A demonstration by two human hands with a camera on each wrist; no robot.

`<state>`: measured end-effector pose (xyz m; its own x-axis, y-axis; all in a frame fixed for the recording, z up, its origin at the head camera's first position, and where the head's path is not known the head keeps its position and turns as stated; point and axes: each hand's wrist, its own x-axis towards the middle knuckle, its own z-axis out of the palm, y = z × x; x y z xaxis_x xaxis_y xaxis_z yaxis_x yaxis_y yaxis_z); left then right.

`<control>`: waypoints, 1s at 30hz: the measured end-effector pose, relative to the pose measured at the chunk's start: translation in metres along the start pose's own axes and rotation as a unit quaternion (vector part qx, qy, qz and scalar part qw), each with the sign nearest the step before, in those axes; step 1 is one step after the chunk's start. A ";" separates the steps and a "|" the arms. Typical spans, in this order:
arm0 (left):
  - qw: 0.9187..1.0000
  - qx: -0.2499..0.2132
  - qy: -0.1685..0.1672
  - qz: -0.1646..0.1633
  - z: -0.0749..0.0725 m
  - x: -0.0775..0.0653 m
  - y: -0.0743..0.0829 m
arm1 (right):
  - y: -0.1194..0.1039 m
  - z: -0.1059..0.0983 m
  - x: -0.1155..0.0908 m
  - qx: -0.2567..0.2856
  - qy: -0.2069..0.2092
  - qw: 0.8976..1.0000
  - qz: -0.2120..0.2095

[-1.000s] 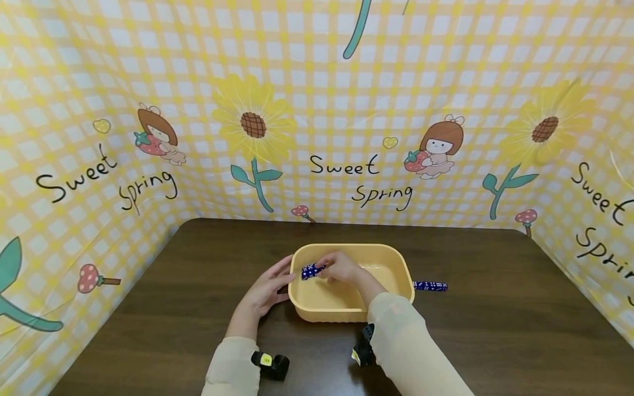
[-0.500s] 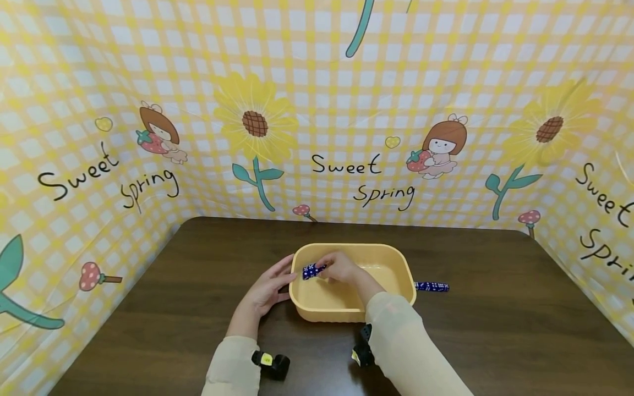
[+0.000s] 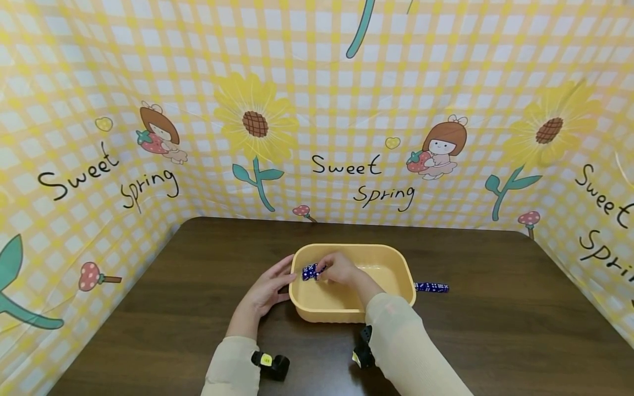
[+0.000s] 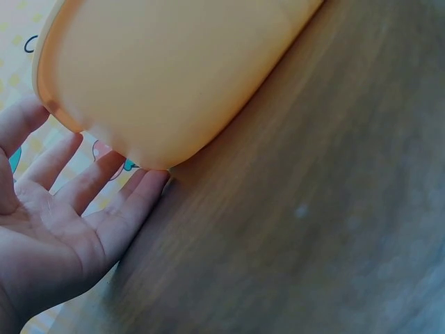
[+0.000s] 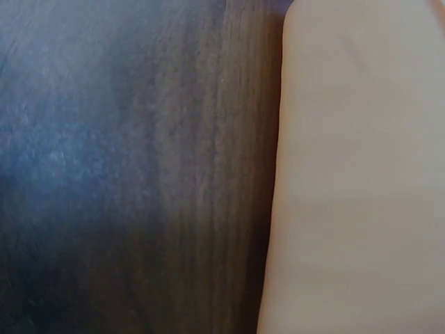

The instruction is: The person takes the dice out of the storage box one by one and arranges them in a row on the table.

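Head view: blue dice (image 3: pixel 310 271) btwn hands (image 3: pixel 267 289) (image 3: pixel 338 268), in yellow tub (image 3: pixel 332 315).

Left hand (image 3: pixel 266 289): left side, fingers extended, spread. Right hand (image 3: pixel 338 268): right of it, fingers curled in a pinch, right forearm (image 3: pixel 411 341) angled in from near right.

dark wooden table (image 3: pixel 163 319) | yellow bin (image 3: pixel 332 315) | blue dice row (image 3: pixel 432 287) beside it
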<state>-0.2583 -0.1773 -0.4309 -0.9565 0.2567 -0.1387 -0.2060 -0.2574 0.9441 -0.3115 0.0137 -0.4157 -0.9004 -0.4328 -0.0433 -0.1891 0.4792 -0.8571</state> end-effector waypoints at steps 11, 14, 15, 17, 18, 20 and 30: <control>1.000 0.004 0.001 0.000 0.000 0.000 0.000 | -0.002 0.003 -0.002 -0.032 -0.006 0.999 -0.024; 1.000 0.005 0.000 -0.001 0.000 0.000 0.000 | -0.001 0.004 -0.003 -0.034 -0.004 0.999 -0.032; 1.000 0.005 0.000 -0.001 0.000 0.000 0.000 | 0.000 0.004 -0.002 -0.039 -0.002 0.999 -0.035; 1.000 0.006 0.001 -0.001 0.000 0.000 0.000 | -0.001 0.004 -0.003 -0.049 0.001 0.998 -0.041; 1.000 0.006 0.001 0.000 0.000 0.000 0.000 | -0.001 0.005 -0.003 -0.056 0.002 0.997 -0.043; 1.000 0.006 0.002 0.002 0.000 0.000 -0.001 | -0.002 0.005 -0.005 -0.069 0.005 0.996 -0.049; 1.000 0.001 0.009 0.004 0.001 0.000 0.000 | 0.019 0.007 0.010 -0.105 0.019 0.989 -0.098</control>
<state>-0.2580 -0.1767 -0.4311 -0.9618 0.2374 -0.1360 -0.1973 -0.2570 0.9461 -0.3212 0.0129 -0.4357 -0.8520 -0.5058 0.1352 -0.4347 0.5396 -0.7210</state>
